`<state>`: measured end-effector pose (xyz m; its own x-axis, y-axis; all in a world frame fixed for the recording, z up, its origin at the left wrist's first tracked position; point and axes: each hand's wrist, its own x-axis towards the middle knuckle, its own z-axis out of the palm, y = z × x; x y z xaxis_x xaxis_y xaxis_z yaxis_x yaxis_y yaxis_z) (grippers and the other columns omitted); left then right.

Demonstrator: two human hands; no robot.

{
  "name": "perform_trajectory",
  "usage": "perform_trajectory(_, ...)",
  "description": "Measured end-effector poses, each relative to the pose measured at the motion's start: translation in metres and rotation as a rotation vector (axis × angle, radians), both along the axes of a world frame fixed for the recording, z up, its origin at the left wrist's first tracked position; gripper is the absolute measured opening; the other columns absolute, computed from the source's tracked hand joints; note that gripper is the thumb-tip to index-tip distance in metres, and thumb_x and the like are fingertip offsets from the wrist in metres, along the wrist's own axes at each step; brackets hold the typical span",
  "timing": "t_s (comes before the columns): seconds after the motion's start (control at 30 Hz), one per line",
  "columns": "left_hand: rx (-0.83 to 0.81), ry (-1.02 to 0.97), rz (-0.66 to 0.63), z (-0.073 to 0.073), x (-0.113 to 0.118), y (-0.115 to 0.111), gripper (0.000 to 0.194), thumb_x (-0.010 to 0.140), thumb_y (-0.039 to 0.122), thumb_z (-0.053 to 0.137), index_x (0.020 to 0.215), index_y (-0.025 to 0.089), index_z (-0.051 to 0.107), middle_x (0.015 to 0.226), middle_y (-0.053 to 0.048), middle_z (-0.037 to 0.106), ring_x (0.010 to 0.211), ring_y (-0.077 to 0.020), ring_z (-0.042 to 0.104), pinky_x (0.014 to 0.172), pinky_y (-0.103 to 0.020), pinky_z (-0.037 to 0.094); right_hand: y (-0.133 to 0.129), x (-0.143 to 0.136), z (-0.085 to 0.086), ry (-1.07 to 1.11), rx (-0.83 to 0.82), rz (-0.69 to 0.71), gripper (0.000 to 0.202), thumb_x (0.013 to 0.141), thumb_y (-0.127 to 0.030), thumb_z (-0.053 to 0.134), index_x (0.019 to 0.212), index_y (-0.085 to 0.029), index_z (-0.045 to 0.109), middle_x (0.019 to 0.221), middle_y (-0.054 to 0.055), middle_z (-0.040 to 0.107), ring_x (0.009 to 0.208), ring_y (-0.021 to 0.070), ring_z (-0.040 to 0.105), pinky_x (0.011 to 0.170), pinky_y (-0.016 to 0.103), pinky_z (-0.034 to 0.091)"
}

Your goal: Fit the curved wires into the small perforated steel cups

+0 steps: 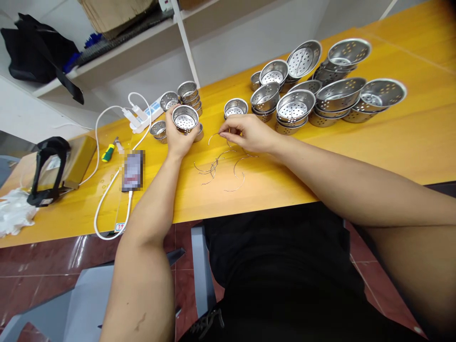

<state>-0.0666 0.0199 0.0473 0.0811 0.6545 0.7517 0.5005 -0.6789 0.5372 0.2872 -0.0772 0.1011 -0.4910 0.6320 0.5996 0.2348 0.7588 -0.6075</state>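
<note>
A small perforated steel cup sits upright in the left hand, whose fingers wrap its side from below and hold it just above the worktop. To its right, the right hand pinches one end of a thin wire ring between thumb and fingertips; the ring curves toward the cup without touching it. The two hands are near each other but apart. More wire rings lie loose on the worktop just below both hands (some overlap). Behind the left hand stand a few more small cups, some stacked, and one cup stands alone behind the right hand. Further right lie larger strainer bowls, many nested. To the left are a power strip, a phone and a screwdriver.
</note>
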Motion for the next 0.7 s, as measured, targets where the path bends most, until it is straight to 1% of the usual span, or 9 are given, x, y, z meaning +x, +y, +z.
perform_trajectory(0.13,-0.019,0.011,-0.045,0.003,0.015,-0.011,0.112,0.087,0.095,0.105,0.172,0.040,0.057,0.169,-0.013,0.077,0.164,-0.0428,0.077,0.150,-0.073,0.062,0.002,-0.002,-0.004,0.093,-0.060,0.015,0.018,0.120,-0.044,0.085,0.129,-0.028,0.083,0.086,-0.001,0.075,0.074,0.0211,0.065,0.074,0.038,0.056)
perform_trajectory(0.23,-0.034,0.004,-0.068,0.008,0.027,-0.022,0.111,0.084,0.101,0.103,0.164,0.037,0.059,0.161,-0.013,0.080,0.158,-0.0417,0.082,0.146,-0.072,0.066,0.004,-0.001,-0.004,0.133,-0.052,-0.022,0.025,0.121,-0.054,0.085,0.121,-0.029,0.081,0.083,-0.002,0.070,0.070,0.0199,0.061,0.068,0.037,0.052)
perform_trajectory(0.3,-0.049,0.004,-0.078,0.010,0.034,-0.027,0.112,0.081,0.101,0.106,0.160,0.037,0.060,0.158,-0.012,0.081,0.154,-0.0410,0.084,0.144,-0.072,0.068,0.005,0.000,-0.004,0.149,-0.050,-0.056,0.034,0.123,-0.063,0.084,0.117,-0.030,0.080,0.083,-0.001,0.069,0.069,0.0206,0.059,0.066,0.039,0.053)
perform_trajectory(0.37,-0.042,0.015,-0.096,0.010,0.038,-0.029,0.112,0.082,0.101,0.106,0.162,0.038,0.059,0.160,-0.012,0.080,0.155,-0.0410,0.084,0.146,-0.073,0.066,0.006,0.002,-0.004,0.156,-0.055,-0.083,0.041,0.123,-0.072,0.082,0.117,-0.032,0.079,0.083,0.000,0.070,0.070,0.0221,0.060,0.067,0.041,0.057)
perform_trajectory(0.43,-0.017,0.032,-0.130,0.005,0.039,-0.027,0.112,0.089,0.101,0.101,0.169,0.037,0.056,0.165,-0.013,0.077,0.162,-0.0417,0.080,0.152,-0.073,0.061,0.007,0.002,-0.007,0.169,-0.063,-0.097,0.045,0.123,-0.077,0.082,0.119,-0.032,0.079,0.085,0.001,0.072,0.072,0.0236,0.063,0.070,0.043,0.063)
perform_trajectory(0.5,-0.001,0.050,-0.172,-0.001,0.039,-0.022,0.113,0.094,0.100,0.096,0.176,0.036,0.051,0.172,-0.015,0.073,0.169,-0.0430,0.075,0.157,-0.072,0.054,0.009,0.002,-0.010,0.194,-0.070,-0.099,0.047,0.122,-0.080,0.082,0.127,-0.033,0.079,0.086,0.001,0.072,0.073,0.0243,0.066,0.072,0.043,0.067)
perform_trajectory(0.57,0.004,0.064,-0.200,-0.006,0.039,-0.017,0.112,0.098,0.100,0.092,0.181,0.038,0.048,0.176,-0.015,0.068,0.173,-0.0437,0.071,0.159,-0.071,0.052,0.011,0.001,-0.012,0.223,-0.068,-0.104,0.049,0.122,-0.080,0.082,0.138,-0.034,0.079,0.087,0.000,0.069,0.074,0.0245,0.067,0.075,0.043,0.069)
perform_trajectory(0.63,0.012,0.075,-0.204,-0.008,0.040,-0.016,0.110,0.100,0.101,0.089,0.182,0.041,0.048,0.178,-0.015,0.066,0.174,-0.0437,0.069,0.158,-0.070,0.052,0.012,0.001,-0.012,0.248,-0.061,-0.117,0.052,0.123,-0.081,0.081,0.144,-0.034,0.078,0.087,-0.001,0.067,0.075,0.0246,0.067,0.077,0.043,0.071)
perform_trajectory(0.7,0.023,0.087,-0.186,-0.006,0.043,-0.019,0.109,0.097,0.102,0.090,0.179,0.040,0.051,0.175,-0.014,0.066,0.172,-0.0438,0.070,0.156,-0.070,0.053,0.012,0.002,-0.012,0.260,-0.068,-0.141,0.052,0.123,-0.081,0.080,0.143,-0.034,0.078,0.086,-0.001,0.065,0.076,0.0251,0.069,0.080,0.044,0.072)
